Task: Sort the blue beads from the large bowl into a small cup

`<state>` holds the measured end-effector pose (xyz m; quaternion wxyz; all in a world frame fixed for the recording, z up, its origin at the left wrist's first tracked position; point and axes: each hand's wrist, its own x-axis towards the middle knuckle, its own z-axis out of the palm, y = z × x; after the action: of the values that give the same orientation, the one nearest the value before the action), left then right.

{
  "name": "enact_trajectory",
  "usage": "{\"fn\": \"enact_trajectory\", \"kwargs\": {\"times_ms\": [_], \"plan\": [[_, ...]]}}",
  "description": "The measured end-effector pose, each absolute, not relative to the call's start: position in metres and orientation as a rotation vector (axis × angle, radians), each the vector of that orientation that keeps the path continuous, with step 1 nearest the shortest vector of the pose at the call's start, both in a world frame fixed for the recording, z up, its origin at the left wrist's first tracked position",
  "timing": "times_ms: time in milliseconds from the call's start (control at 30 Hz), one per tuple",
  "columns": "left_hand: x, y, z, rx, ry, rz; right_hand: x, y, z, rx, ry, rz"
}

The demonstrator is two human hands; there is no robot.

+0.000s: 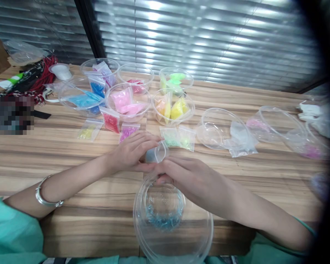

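My left hand (133,150) has its fingers closed around a small clear zip bag (153,154) with a bluish tint. The bag's mouth gapes toward the right. On the right side, my right hand (189,176) pinches the bag's near edge, and its fingertips are partly hidden. Both hands meet above the far rim of a large clear plastic bowl (210,234) near the table's front edge. Thin blue, sliver-like pieces (165,221) lie in a ring on the bowl's bottom.
Small bags of yellow (86,132), red (110,121), magenta (128,131) and pale green (171,137) pieces lie beyond my hands. Several clear bowls with coloured bags stand farther back, including a yellow bag (179,108). Another clear bowl (209,134) stands right; red cords (45,73) lie left.
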<state>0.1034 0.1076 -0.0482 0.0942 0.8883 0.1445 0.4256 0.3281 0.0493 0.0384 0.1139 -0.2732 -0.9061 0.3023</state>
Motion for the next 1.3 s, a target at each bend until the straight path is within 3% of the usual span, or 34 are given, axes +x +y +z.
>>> {"fn": "enact_trajectory", "kwargs": {"times_ms": [500, 1300], "plan": [[0.104, 0.106, -0.049, 2.658, 0.573, 1.168, 0.327, 0.085, 0.024, -0.819, -2.372, 0.298], [0.103, 0.106, -0.051, 2.684, 0.502, 1.213, 0.328, 0.083, 0.015, -0.774, -2.359, 0.412]]}}
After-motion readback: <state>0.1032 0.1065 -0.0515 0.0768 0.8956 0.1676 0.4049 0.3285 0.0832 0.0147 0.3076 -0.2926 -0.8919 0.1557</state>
